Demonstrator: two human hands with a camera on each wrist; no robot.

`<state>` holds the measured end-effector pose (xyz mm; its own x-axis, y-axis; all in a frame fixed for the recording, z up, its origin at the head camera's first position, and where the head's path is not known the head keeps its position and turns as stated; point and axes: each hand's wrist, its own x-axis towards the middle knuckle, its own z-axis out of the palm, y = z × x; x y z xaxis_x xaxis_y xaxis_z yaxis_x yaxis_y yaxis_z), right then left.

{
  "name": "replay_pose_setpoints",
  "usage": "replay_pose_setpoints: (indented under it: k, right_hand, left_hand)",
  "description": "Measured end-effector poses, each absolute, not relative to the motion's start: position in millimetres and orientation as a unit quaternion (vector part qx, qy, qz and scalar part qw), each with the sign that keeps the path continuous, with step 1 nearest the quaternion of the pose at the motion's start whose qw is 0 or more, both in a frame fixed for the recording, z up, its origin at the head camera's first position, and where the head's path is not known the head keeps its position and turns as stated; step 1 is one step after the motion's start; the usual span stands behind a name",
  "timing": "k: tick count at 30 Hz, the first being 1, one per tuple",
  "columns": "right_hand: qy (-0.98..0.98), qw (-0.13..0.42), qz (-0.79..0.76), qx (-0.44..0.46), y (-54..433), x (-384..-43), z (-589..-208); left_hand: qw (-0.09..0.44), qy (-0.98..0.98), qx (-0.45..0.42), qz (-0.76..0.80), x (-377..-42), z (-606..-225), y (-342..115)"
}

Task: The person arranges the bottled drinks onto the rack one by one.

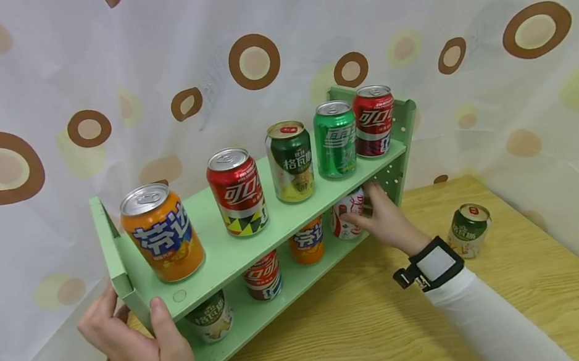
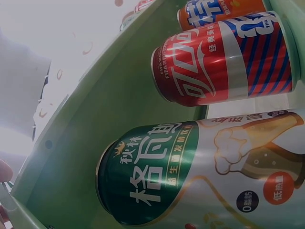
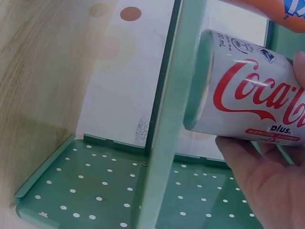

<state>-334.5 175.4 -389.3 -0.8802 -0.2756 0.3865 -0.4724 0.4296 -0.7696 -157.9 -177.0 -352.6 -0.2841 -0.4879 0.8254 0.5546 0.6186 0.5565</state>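
Observation:
My left hand [image 1: 142, 346] grips the left end panel of the two-tier green shelf rack [image 1: 284, 222], thumb in front and fingers behind it. My right hand [image 1: 388, 222] reaches to the right end of the lower tier. It holds a white Coca-Cola plus can [image 3: 248, 90] between thumb and fingers, with the can's base right at the shelf board. Left of it on that tier stand an orange Fanta can [image 1: 307, 242], a red cola can [image 2: 200, 67] and a green-and-white kvass can [image 2: 147, 171].
On the upper tier stand an orange Fanta can [image 1: 163, 234], a red cola can [image 1: 238, 194], a dark green kvass can [image 1: 291, 161], a green Sprite can [image 1: 336, 139] and another red cola can [image 1: 375, 121]. A kvass can [image 1: 468, 232] stands on the wooden table [image 1: 344, 322] at right.

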Motion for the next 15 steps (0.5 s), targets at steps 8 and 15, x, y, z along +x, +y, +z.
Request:
replay_pose_setpoints:
  k: [8,15]
  right_hand:
    - [-0.828,0.088,0.509,0.216,174.5,-336.1,-394.4]
    - [-0.815,0.102,0.529,0.215,171.8,-337.7,-399.3]
  left_hand:
    - [0.598,-0.67,-0.024,-0.439,-157.6,-351.9,-176.4]
    - [0.599,-0.665,-0.023,-0.444,-157.7,-352.3,-176.2]
